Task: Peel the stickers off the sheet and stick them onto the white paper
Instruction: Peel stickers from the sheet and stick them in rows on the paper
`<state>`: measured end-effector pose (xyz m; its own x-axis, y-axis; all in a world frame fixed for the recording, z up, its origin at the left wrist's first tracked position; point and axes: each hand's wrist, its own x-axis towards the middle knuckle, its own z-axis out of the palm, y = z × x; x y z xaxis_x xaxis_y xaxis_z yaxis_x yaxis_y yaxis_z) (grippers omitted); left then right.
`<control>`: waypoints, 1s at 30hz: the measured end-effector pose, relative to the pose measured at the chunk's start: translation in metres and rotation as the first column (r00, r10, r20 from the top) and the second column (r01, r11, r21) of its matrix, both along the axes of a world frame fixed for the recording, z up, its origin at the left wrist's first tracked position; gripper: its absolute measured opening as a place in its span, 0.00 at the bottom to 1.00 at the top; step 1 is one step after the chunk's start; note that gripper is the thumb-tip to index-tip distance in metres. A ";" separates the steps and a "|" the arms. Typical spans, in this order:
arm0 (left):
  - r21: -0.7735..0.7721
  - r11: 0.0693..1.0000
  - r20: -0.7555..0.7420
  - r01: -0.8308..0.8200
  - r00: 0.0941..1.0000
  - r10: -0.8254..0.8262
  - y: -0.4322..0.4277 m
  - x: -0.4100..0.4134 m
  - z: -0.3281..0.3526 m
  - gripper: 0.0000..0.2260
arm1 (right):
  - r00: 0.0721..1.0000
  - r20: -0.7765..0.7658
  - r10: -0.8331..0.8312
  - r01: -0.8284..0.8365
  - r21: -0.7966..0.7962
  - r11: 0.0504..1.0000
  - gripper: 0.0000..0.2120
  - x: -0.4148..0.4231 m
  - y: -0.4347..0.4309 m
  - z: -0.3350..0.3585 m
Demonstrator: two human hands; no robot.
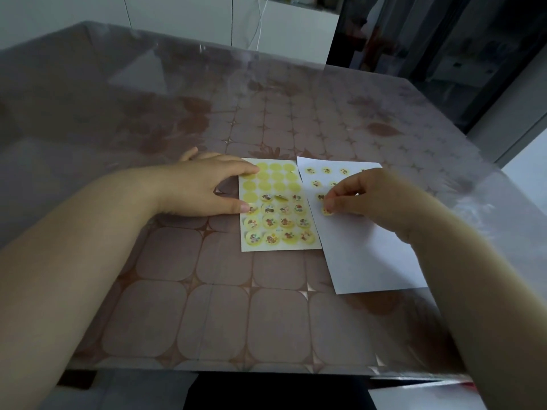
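Placement step. The right hand (364, 193) pinches one round sticker (327, 211) between thumb and curled fingers, near the left edge of the white paper (370, 261). The left hand (207, 187), fingers extended, presses the sticker sheet (278, 180) flat at mid-surface (207, 291). Next move, likely: press the sticker down, then peel another from the lower rows.

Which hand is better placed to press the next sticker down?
Right. The right hand pinches a sticker in its fingers right at the paper, just below the stuck ones. The left hand is busy resting on the sheet, holding it down.
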<state>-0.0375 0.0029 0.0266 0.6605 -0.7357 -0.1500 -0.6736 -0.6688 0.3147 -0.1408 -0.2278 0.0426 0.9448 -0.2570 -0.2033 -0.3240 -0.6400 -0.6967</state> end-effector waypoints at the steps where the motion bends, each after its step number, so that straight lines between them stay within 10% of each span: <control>1: -0.002 1.000 0.000 0.001 1.000 -0.001 0.000 0.000 0.000 0.30 | 1.000 0.005 -0.010 0.010 -0.005 1.000 0.03 0.000 0.000 0.000; 15: -0.019 1.000 0.008 0.013 1.000 -0.012 0.001 0.003 -0.003 0.30 | 0.998 -0.008 -0.068 0.068 -0.038 0.997 0.18 0.005 -0.001 -0.004; 23: -0.030 0.999 0.016 0.024 1.000 -0.023 0.000 0.002 -0.002 0.28 | 0.995 0.079 -0.065 0.075 -0.122 0.990 0.10 0.004 0.001 -0.010; 30: -0.079 0.996 0.042 0.045 0.998 -0.041 0.000 0.001 -0.003 0.24 | 0.939 0.119 0.322 -0.277 -0.291 0.916 0.04 0.015 0.029 0.014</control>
